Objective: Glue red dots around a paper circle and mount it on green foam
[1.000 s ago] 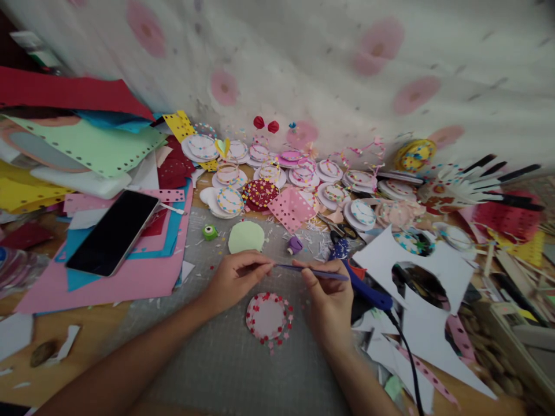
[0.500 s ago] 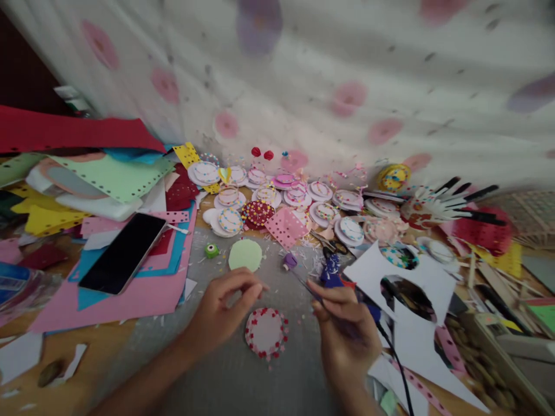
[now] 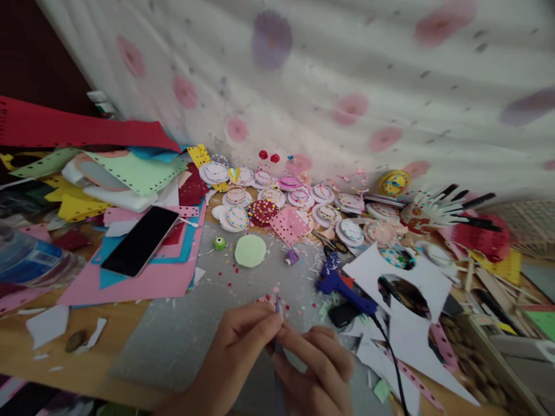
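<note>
My right hand (image 3: 314,367) grips slim pointed tweezers (image 3: 278,341), tip pointing away from me. At the tweezers, my left hand (image 3: 243,341) has thumb and forefinger pinched together; what lies between them is hidden. Just beyond my fingers, tiny red and pink stars (image 3: 287,307) lie scattered on the grey mat (image 3: 173,335). The round white piece edged with red stars is out of sight now, at least partly behind my hands. A pale green paper disc (image 3: 250,251) lies farther back, between a small green one-eyed figure (image 3: 219,243) and a small purple piece (image 3: 291,256).
A blue glue gun (image 3: 347,292) lies right of my hands, its black cord running forward. Scissors (image 3: 336,245) are behind it, cut white paper (image 3: 414,341) beside it. A phone (image 3: 141,240) rests on coloured sheets at left. Several decorated paper hats (image 3: 236,196) line the back.
My hands have come together, bringing the tweezers to my left fingertips. They now cover the star-edged piece's place. The view has shifted, and the glue gun shows more fully.
</note>
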Motion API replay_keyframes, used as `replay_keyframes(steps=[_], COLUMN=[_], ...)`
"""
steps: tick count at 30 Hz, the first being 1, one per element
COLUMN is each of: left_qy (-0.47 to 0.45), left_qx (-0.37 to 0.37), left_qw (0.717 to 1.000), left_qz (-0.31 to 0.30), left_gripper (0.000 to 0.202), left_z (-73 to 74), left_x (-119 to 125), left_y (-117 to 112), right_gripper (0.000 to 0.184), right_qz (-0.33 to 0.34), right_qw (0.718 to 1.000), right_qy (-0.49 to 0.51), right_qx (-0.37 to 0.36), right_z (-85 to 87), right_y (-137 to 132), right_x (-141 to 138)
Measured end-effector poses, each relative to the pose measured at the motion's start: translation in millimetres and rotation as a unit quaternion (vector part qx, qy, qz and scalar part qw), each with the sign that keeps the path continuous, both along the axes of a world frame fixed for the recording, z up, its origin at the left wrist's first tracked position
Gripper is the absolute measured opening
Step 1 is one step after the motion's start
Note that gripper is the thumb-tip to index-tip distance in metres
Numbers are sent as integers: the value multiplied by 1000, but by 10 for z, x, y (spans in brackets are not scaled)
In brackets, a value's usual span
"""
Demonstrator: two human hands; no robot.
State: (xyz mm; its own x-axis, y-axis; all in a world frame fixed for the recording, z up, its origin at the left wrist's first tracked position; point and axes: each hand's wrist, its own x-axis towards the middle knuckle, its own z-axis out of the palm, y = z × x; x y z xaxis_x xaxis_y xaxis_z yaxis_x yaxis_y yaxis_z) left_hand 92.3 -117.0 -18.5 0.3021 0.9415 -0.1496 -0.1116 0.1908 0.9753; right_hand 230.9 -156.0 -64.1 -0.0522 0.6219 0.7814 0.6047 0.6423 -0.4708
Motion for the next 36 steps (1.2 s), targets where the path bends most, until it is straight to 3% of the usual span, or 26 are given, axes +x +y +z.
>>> replay_keyframes(steps=[4,8,10,12,14,16,18,20,22,25,26,28,32,34,36], left_qy=[62,109,115,117,125,136,147,157,166,177,181,192,213,214,214], left_qx=[72,167,169,152,142,140,133,127,127,138,143,151,162,166,169], left_qw=[995,979,979,981,981,979,979,979,978,975,973,969,963,962,962], left_qz=[-4,-38,-27,13,49,60,51,32,14,-2,-11,-32,-31,-23,-22], left_gripper=[34,32,33,34,35,36,37,37,37,37,37,38,39,38,38], left_z=[-9,-33,-64,-108,-163,-223,-283,-333,-367,-374,-364,-331,-249,-225,-223], left_x=[-37,-64,-114,-205,-328,-458,-572,-659,-721,-773,-779,-768,-680,-633,-605], left_y=[-13,-60,-76,-73,-59,-53,-68,-99,-132,-141,-130,-95,-18,17,62], right_gripper=[20,18,18,15,10,17,26,30,32,26,23,29,35,35,35], right_qz=[28,49,16,-72,-195,-298,-361,-391,-392,-355,-347,-356,-390,-379,-374], right_qw=[998,995,997,996,968,912,857,829,838,882,884,854,763,757,770], right_qy=[-53,-86,-78,-21,62,79,50,19,-17,-128,-176,-266,-353,-359,-346], right_qx=[35,34,11,-47,-146,-272,-364,-399,-378,-282,-260,-269,-377,-394,-384], right_z=[132,74,3,-66,-124,-162,-176,-162,-126,-53,-33,-9,-41,-71,-86], right_y=[52,-64,-165,-239,-250,-197,-110,-23,52,170,219,333,560,624,636], right_x=[20,151,276,436,602,734,806,826,824,831,836,842,821,825,870])
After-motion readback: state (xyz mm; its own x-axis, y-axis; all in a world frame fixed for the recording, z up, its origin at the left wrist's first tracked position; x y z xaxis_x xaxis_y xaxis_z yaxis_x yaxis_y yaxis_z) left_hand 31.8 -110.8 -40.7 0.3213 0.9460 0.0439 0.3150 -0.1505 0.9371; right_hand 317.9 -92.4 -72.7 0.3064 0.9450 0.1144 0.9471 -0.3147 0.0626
